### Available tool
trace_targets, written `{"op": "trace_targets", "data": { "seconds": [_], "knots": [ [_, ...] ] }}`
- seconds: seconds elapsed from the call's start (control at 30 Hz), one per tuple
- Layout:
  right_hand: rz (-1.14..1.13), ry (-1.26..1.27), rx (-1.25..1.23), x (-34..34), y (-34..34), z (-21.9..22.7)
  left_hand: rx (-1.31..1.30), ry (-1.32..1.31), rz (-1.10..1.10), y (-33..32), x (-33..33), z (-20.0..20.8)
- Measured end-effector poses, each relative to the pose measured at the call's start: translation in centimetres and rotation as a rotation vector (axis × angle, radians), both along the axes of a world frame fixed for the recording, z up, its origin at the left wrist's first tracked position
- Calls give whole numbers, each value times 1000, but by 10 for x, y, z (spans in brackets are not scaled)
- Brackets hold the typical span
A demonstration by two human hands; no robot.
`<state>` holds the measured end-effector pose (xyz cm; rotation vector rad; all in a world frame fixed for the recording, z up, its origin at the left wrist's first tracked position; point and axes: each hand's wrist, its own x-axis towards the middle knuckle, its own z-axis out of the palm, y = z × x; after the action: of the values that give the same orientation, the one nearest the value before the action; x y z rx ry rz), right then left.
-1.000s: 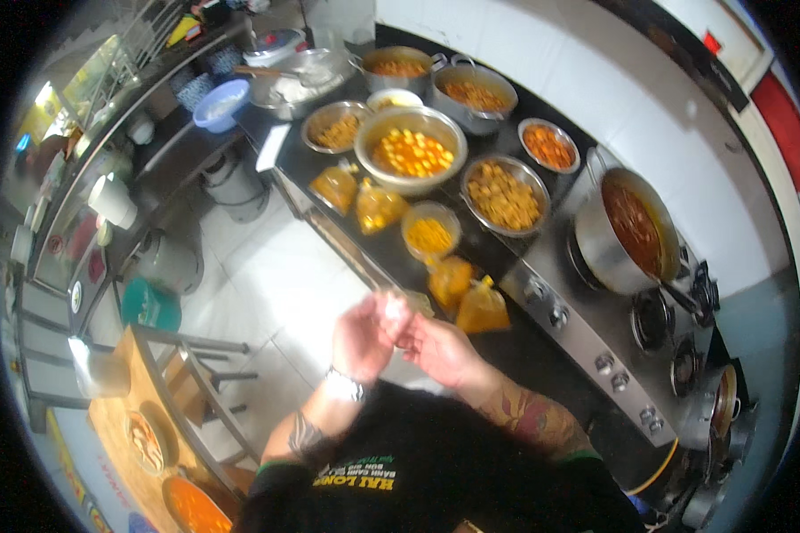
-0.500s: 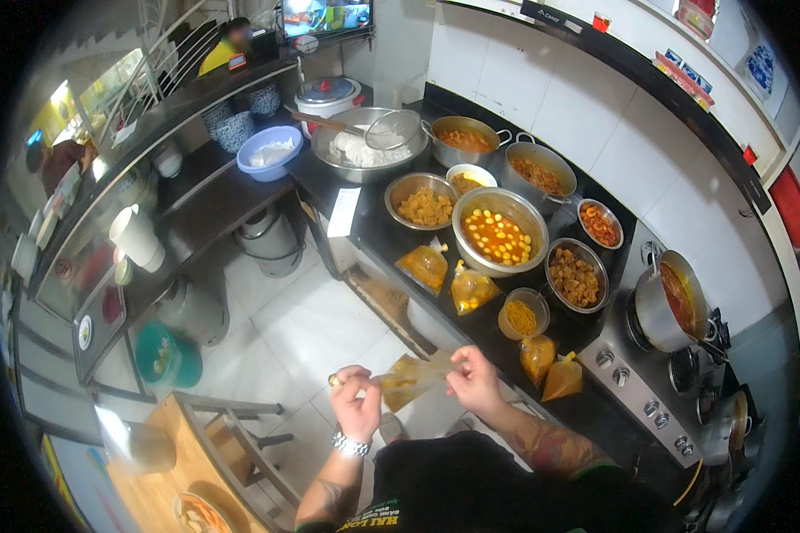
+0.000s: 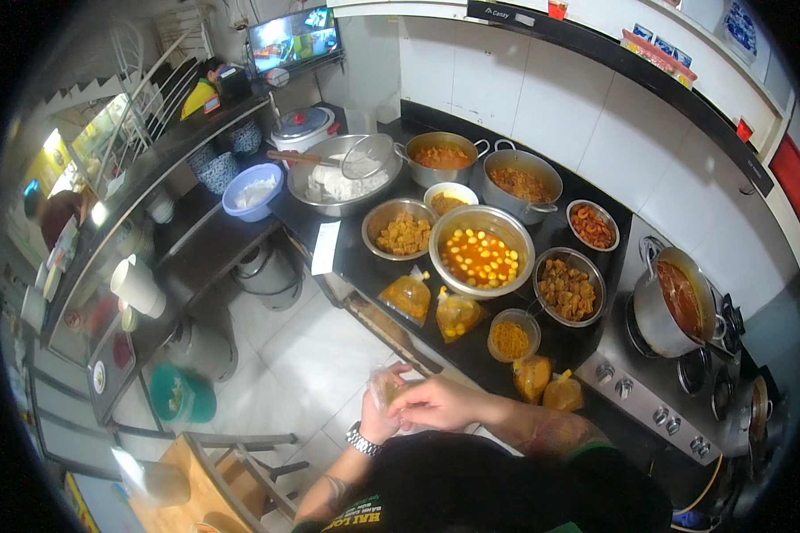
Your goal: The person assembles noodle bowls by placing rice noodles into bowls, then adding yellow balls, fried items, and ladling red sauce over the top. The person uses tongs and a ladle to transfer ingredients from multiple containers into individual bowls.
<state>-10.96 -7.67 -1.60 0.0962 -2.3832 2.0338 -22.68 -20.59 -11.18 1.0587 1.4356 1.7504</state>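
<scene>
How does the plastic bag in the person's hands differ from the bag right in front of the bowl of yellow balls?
The held bag is up in the left hand; the other bag rests on the counter. The held bag looks pale; the other bag bulges with orange-yellow food. Both are see-through plastic.

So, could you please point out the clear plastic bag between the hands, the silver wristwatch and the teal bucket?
Clear plastic bag [image 3: 382,388]: head view, on its crumpled upper part.
Silver wristwatch [image 3: 362,439]: head view, on its metal band.
Teal bucket [image 3: 202,404]: head view, on its outer wall.
</scene>
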Motion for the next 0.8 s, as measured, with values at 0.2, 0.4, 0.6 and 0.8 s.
{"op": "trace_targets", "data": {
  "seconds": [0.2,0.4,0.6,0.8],
  "knots": [
    [-666,-257,820,62,105,-70,-176,193,129,20,-9,24],
    [-670,-705,942,75,149,-156,14,853,-38,45,-56,35],
    [-655,-1006,900,54,173,-186,-77,920,-112,47,-115,39],
    [-980,-1270,784,33,156,-161,34,853,-199,45,-175,25]
  ]
}}
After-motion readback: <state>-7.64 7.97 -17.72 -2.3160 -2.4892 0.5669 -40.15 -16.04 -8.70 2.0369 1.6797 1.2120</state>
